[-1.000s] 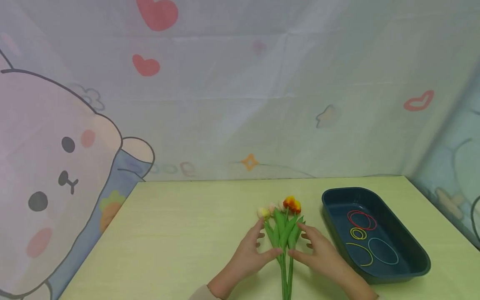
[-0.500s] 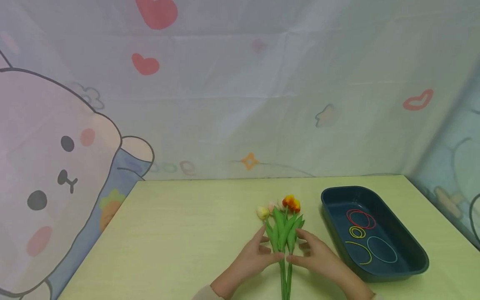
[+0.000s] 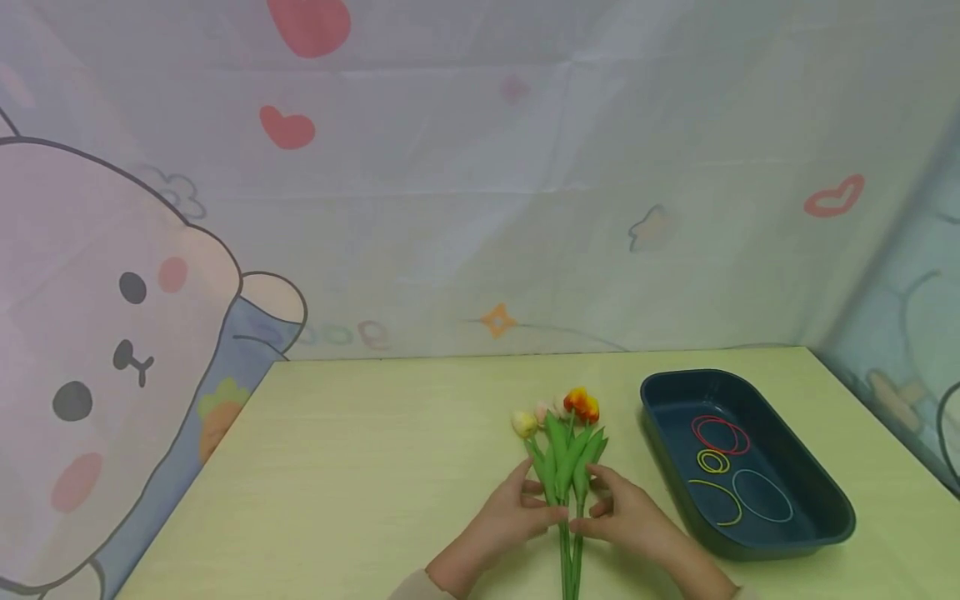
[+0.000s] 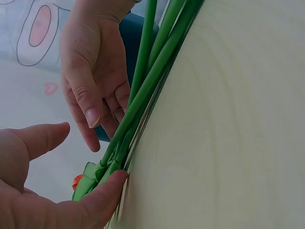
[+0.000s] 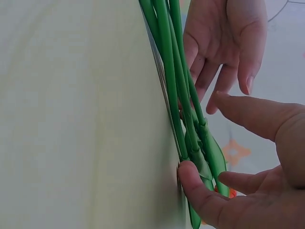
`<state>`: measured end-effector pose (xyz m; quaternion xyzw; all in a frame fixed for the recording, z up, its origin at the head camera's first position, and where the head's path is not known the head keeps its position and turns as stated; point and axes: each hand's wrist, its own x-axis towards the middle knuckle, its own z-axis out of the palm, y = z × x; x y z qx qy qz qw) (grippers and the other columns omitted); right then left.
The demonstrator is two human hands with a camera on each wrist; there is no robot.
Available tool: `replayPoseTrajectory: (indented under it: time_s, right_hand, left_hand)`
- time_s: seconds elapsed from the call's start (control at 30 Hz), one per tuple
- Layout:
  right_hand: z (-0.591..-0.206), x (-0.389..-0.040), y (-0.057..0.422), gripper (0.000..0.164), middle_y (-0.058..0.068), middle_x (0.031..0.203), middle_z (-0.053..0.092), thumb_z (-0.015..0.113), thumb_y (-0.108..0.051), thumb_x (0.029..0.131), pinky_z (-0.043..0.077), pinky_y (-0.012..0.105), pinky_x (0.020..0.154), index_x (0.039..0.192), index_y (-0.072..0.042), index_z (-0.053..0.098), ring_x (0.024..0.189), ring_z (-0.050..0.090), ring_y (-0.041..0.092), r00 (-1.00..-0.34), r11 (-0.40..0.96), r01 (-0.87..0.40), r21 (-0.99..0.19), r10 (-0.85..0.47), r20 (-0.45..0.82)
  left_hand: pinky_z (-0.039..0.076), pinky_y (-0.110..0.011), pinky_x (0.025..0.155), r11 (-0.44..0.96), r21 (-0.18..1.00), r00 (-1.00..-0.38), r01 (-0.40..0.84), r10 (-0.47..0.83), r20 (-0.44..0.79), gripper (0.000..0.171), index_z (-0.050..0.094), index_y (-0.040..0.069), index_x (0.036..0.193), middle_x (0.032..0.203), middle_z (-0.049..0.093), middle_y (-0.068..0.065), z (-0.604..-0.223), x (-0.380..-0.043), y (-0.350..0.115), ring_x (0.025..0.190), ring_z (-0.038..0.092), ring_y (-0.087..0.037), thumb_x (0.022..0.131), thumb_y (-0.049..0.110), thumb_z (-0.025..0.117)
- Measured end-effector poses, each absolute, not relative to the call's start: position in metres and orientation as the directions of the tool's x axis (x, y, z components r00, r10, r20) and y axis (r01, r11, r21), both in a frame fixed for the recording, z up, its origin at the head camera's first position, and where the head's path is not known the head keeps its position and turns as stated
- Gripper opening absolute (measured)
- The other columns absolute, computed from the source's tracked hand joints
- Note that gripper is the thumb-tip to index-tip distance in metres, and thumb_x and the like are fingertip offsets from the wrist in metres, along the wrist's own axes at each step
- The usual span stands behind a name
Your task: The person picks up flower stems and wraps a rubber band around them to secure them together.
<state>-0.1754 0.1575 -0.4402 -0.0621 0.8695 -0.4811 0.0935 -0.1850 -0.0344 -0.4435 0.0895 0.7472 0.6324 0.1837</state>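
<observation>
A bunch of artificial tulips (image 3: pixel 558 454) lies on the table, blooms pointing away from me. One bloom is pale yellow (image 3: pixel 524 423), others are pinkish, and an orange-red pair (image 3: pixel 581 404) sits at the right. My left hand (image 3: pixel 502 515) flanks the bunch on the left, my right hand (image 3: pixel 633 515) on the right. In both wrist views the thumbs stand apart from the fingers, with the green stems (image 4: pixel 152 71) between the two palms. A left fingertip reaches the leaf bases in the left wrist view; a right fingertip (image 5: pixel 189 174) lies against them in the right wrist view.
A dark blue tray (image 3: pixel 795 546) stands to the right of my right hand. It holds red bands (image 3: pixel 748 442), yellow bands (image 3: pixel 738 500) and a teal band (image 3: pixel 791 504). Behind the pale table (image 3: pixel 360 467) hangs a printed cloth (image 3: pixel 450 208).
Both hands have slid toward me along the bunch, from the leaves to the top of the stems, and moved closer in on it. The tray stays put; the head view shifts slightly.
</observation>
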Motion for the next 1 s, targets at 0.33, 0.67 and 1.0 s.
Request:
replayPoseTrajectory:
  time_s: [0.33,0.67,1.0]
  right_hand:
    - [-0.442,-0.173,0.148,0.081,0.029,0.119,0.056,0.083,-0.003,0.070,0.057,0.033,0.065,0.136,0.013,0.039,0.080,0.068,0.022,-0.975,0.471,0.030,-0.881,-0.178,-0.129]
    - [-0.445,-0.173,0.146,0.076,0.025,0.113,0.060,0.081,0.001,0.071,0.058,0.038,0.071,0.133,0.017,0.040,0.085,0.068,0.026,-0.974,0.418,0.062,-0.907,-0.172,-0.145]
    - [-0.449,-0.173,0.147,0.077,0.019,0.108,0.063,0.080,-0.001,0.072,0.057,0.038,0.070,0.135,0.016,0.039,0.087,0.067,0.027,-0.971,0.375,0.059,-0.925,-0.195,-0.141]
  left_hand:
    - [0.061,-0.039,0.074,0.068,0.980,-0.914,-0.187,0.355,-0.199,0.083,0.018,-0.012,0.147,0.124,0.050,-0.021,-0.446,-0.181,-0.029,0.096,0.062,-0.022,0.083,0.000,0.071]
    - [0.061,-0.040,0.073,0.051,0.981,-0.908,-0.188,0.373,-0.193,0.062,0.037,-0.014,0.138,0.114,0.056,-0.018,-0.449,-0.182,-0.027,0.094,0.063,-0.022,0.083,-0.007,0.065]
    - [0.061,-0.038,0.073,0.025,0.985,-0.907,-0.172,0.386,-0.168,0.040,0.056,-0.012,0.123,0.102,0.066,-0.014,-0.455,-0.182,-0.027,0.091,0.068,-0.025,0.083,-0.012,0.062]
